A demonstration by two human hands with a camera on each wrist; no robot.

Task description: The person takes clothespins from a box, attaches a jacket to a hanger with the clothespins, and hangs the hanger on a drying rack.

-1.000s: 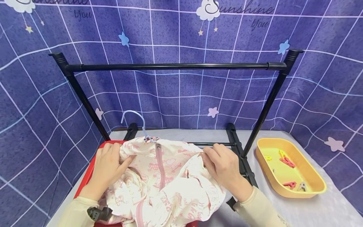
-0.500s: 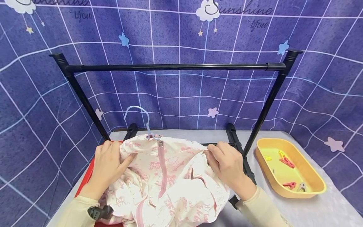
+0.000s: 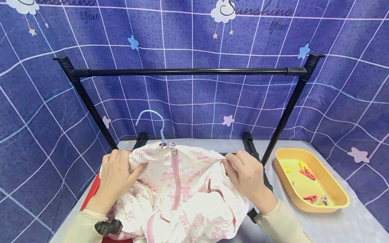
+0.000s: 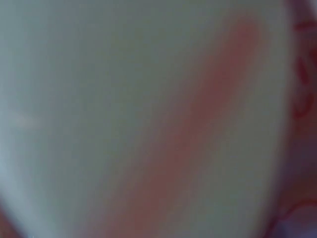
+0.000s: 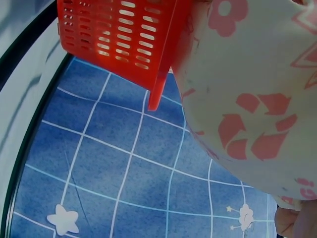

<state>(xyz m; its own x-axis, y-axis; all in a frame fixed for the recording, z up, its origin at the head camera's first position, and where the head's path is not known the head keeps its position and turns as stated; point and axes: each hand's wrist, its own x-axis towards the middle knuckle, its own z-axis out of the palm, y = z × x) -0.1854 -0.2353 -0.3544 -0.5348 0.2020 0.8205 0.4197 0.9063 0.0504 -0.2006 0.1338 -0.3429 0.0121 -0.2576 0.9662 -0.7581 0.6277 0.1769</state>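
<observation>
A white jacket with pink print and a pink zipper (image 3: pixel 176 184) is stretched between both hands at the lower middle of the head view. My left hand (image 3: pixel 117 177) grips its left shoulder, thumb on the near side. At the opposite shoulder, my right hand (image 3: pixel 246 175) pinches the cloth between thumb and fingers. A light blue hanger (image 3: pixel 162 126) pokes its hook out of the collar; its body is hidden inside the jacket. Blurred cloth (image 4: pixel 124 99) fills the left wrist view. In the right wrist view the printed fabric (image 5: pixel 257 89) hangs beside a red basket (image 5: pixel 119 39).
A black garment rack (image 3: pixel 188 71) stands behind the jacket, its top bar above the hook. On the right, a yellow tray (image 3: pixel 340 192) holds several clothespins (image 3: pixel 308 173). The red basket's rim (image 3: pixel 91 190) shows beneath the jacket. A purple grid curtain (image 3: pixel 194 101) hangs behind.
The jacket and hanger hook have risen slightly and shifted right. My right hand has moved a little rightward, spreading the shoulder wider, while the left hand stays nearly in place.
</observation>
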